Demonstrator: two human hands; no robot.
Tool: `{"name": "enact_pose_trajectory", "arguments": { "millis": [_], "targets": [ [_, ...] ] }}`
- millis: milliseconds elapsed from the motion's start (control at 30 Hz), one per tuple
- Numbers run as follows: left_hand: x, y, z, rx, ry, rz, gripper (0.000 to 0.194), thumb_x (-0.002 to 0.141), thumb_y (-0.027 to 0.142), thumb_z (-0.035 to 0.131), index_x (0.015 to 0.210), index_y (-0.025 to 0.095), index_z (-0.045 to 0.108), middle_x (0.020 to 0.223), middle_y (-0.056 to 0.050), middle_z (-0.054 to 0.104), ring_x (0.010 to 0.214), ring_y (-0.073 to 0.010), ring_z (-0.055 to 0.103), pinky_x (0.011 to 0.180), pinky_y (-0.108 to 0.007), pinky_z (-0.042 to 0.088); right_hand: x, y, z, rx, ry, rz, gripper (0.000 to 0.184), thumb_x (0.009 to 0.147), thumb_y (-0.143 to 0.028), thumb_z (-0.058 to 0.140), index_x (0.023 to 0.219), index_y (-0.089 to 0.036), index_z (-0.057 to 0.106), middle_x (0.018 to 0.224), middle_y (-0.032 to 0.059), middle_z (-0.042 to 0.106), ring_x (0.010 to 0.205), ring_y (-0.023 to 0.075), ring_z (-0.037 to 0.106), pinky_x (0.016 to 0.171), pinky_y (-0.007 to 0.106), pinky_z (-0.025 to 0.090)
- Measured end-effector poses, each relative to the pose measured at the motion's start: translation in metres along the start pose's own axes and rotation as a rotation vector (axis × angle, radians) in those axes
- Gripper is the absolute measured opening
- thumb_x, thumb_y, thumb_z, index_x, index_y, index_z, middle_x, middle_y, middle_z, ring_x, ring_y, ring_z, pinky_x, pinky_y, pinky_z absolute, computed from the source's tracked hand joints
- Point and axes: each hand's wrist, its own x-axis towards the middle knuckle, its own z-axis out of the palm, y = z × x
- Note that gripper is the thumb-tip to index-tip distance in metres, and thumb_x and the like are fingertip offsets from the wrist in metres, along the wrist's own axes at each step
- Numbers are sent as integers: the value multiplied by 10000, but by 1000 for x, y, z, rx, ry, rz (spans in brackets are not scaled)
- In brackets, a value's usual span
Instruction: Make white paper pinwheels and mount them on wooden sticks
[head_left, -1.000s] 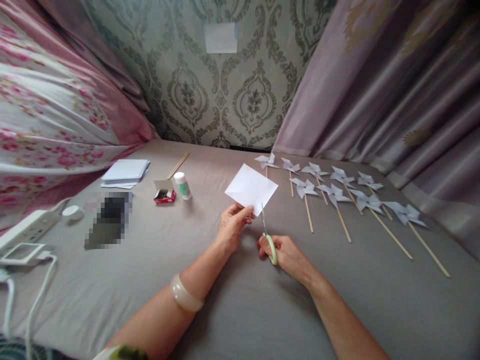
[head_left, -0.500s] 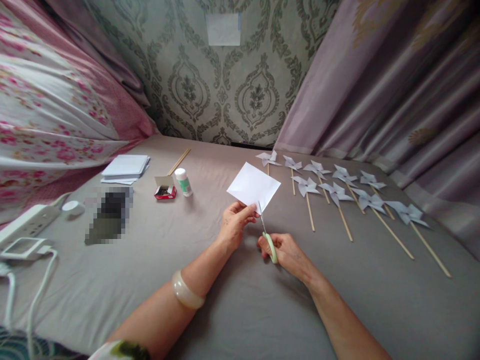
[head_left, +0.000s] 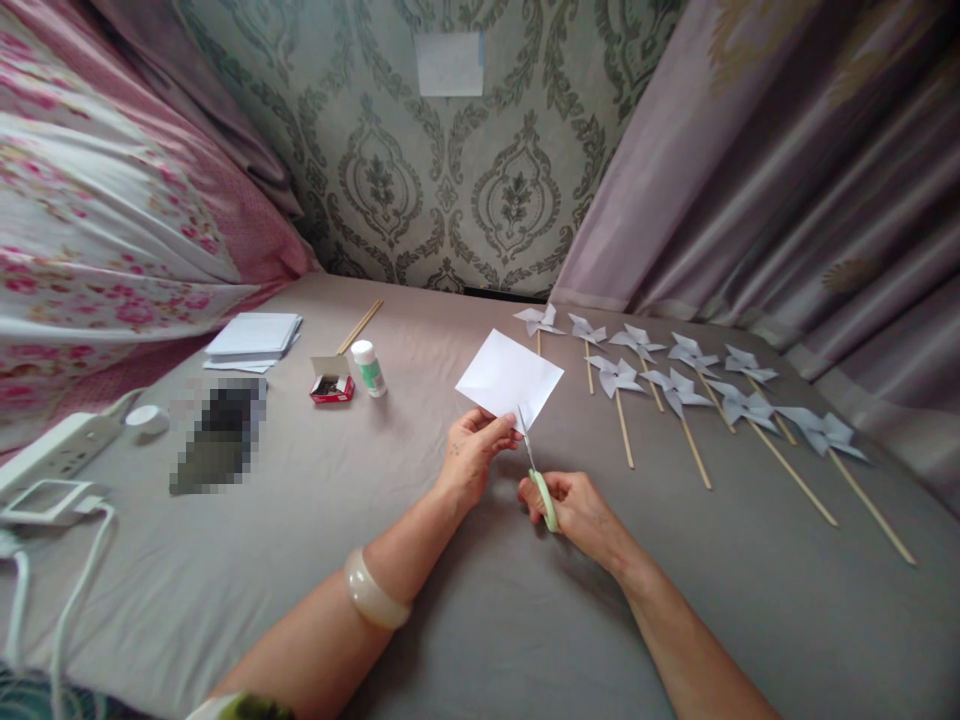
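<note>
My left hand (head_left: 476,450) pinches the near edge of a white square sheet of paper (head_left: 506,372) between thumb and fingers. The sheet is held above the bed-like grey surface, one corner pointing toward me. In my right hand (head_left: 566,505) is a pair of scissors (head_left: 545,498) with pale green handles. Their blades meet the paper at its near corner, just right of my left thumb. How far the blades are apart is too small to tell.
Several paper pinwheels (head_left: 679,390) on wooden sticks lie at the right. Leftward are a glue bottle (head_left: 368,370), a red box (head_left: 332,388) of small items, wooden sticks (head_left: 361,326), a paper stack (head_left: 253,338), a blurred-out object (head_left: 219,435) and a power strip (head_left: 64,450).
The whole view has shifted slightly, with everything sitting a little lower. Both hands keep their hold, and the scissors stay at the same corner of the paper.
</note>
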Motion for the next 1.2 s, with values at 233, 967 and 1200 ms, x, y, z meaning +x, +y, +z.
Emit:
{"name": "enact_pose_trajectory", "arguments": {
  "millis": [233, 967, 1200],
  "targets": [
    [0, 0, 0, -13, 4, 5, 312, 546, 305, 815, 712, 128, 619, 656, -7, 617, 584, -117, 602, 601, -259, 478, 2, 2, 0, 2, 23, -4, 520, 660, -658, 618, 510, -167, 540, 465, -19, 502, 430, 77, 369, 438, 230, 281],
    [0, 1, 0, -36, 4, 9, 315, 548, 295, 817, 720, 122, 619, 644, -14, 630, 584, -123, 608, 616, -268, 480, 4, 7, 0, -55, 75, -3, 481, 702, -597, 610, 509, -176, 481, 495, -28, 453, 487, 88, 352, 485, 254, 265],
    [0, 1, 0, -23, 7, 17, 318, 541, 313, 819, 677, 128, 599, 618, -16, 629, 579, -125, 609, 607, -256, 481, 5, 8, 0, -93, 106, -4, 466, 694, -571, 618, 492, -172, 488, 469, -36, 431, 471, 80, 332, 469, 248, 254]
  ]
}}
